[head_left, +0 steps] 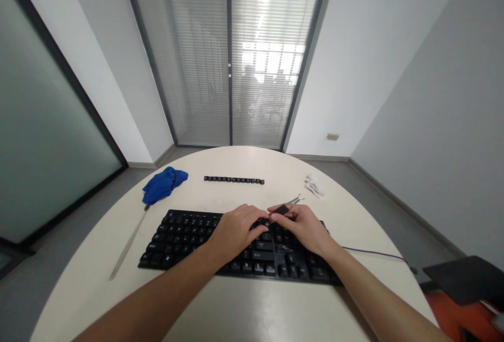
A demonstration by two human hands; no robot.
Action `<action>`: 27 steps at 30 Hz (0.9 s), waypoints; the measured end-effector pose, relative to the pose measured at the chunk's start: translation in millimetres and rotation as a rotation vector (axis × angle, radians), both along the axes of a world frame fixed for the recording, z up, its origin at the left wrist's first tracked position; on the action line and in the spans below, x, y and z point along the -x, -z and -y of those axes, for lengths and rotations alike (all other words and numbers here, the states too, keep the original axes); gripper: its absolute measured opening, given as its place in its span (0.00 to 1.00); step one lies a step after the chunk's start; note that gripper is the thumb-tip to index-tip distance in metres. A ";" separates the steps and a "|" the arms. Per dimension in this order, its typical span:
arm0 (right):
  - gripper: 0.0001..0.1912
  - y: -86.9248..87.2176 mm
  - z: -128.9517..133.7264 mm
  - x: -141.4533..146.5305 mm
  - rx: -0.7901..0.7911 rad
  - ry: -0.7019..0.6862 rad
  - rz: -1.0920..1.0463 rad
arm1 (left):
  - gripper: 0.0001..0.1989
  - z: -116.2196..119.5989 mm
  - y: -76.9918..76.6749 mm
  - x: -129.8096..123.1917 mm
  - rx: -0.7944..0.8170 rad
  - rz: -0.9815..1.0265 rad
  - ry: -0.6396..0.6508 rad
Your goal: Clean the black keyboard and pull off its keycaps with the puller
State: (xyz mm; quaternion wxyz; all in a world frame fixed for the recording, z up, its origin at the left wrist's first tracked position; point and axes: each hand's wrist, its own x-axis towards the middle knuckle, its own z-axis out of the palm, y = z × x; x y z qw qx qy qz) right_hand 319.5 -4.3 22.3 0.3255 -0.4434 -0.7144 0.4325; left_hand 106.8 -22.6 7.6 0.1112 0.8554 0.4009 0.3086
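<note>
A black keyboard (185, 237) lies across the front of the table, and both my hands meet over its right half. My left hand (238, 229) has thumb and forefinger pinched together at a small black key; whether that key is loose or seated, I cannot tell. My right hand (305, 226) is closed, with a small dark flat piece (281, 209) between its fingers, and its thumb tip comes close to my left fingertips. Behind the keyboard runs a row of several loose black keycaps (234, 180). Thin metal tools (296, 199) poke out beyond my right hand.
A blue cloth (164, 183) sits at the left of the round table (252, 316), near a long thin stick with a dark end (129, 247). Crumpled white material (314, 185) lies back right. A thin cable (374, 251) crosses to the right edge, near a chair (464, 279).
</note>
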 end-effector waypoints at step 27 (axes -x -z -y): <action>0.22 7.5 -3.8 -2.1 -0.022 0.115 -0.119 | 0.09 1.0 -0.2 1.2 -0.058 0.051 0.018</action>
